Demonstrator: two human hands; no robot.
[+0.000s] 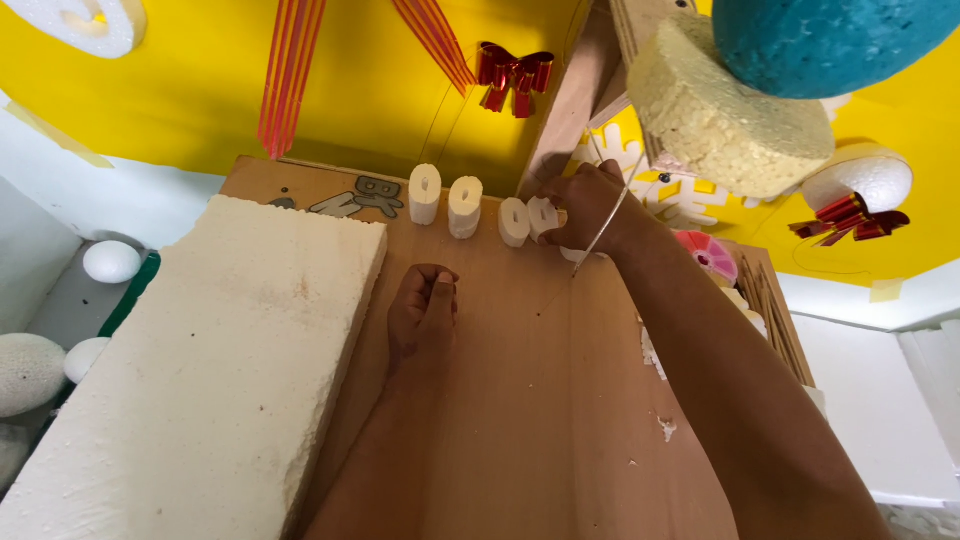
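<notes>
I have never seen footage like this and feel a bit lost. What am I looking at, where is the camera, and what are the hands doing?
This is one picture from a camera worn on a person's head, looking down at their own two bare hands over a wooden board. No machine is involved. The left hand rests as a loose fist on the board and seems to hold nothing. The right hand reaches forward and touches the last of four small white foam pieces standing in a row; a thin wire runs past that hand. A big white foam slab lies on the left. Behind, a yellow wall carries red bows and foam shapes.
</notes>
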